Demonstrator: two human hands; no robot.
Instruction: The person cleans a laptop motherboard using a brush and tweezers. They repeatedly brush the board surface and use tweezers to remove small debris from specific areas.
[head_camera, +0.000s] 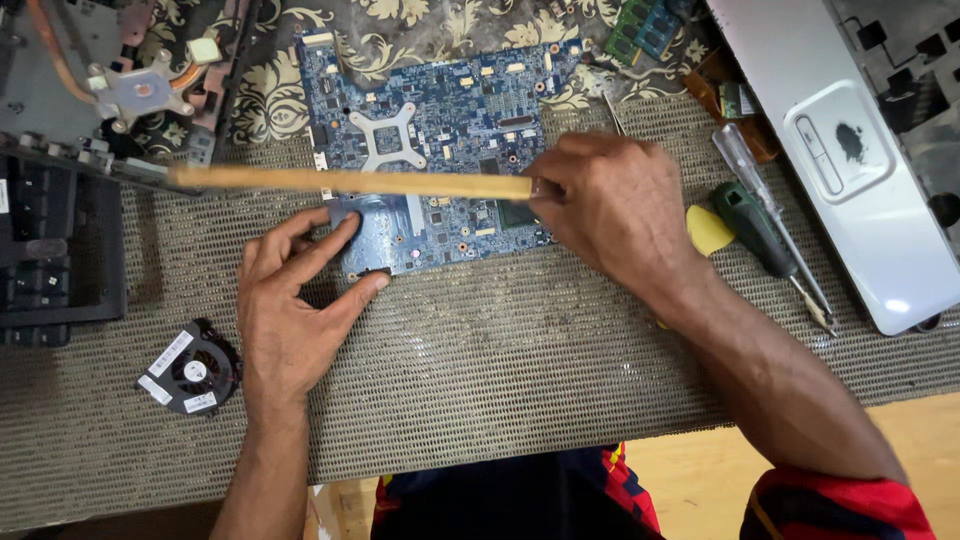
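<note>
**Hands steady and brush a bare laptop motherboard on a woven bench mat**

A person looks down at a workbench covered by a grey woven mat (520, 350), with a floral cloth (270, 90) showing along the far edge. At far right lies a silver laptop palm-rest cover (800, 60) with its touchpad cut-out. At far left sits a dark laptop base chassis (60, 250), and above it a copper heat-pipe assembly (130, 85).

In the middle lies the blue laptop motherboard (450, 100), flat, component side up, with a silver cross-shaped bracket (388, 135) near its left half.

The left hand (285, 320) rests on the mat, its fingers spread, with fingertips pressing down on the board's near-left corner. The right hand (610, 205) is closed around one end of a long pale wooden handle (350, 181), which lies level across the board toward the left. Its working end is hidden under the hand, so whether it carries bristles cannot be told.

The step in hand looks like cleaning or probing the board's surface while it is pinned still. The next move likely calls for light strokes and a firm hold on the corner, so that the board does not slide.

Smaller items: a round black cooling fan (190, 370) near-left, two screwdrivers (765, 225) and a yellow pry pick (708, 230) to the right, and green memory modules (645, 28) at the far edge.
</note>
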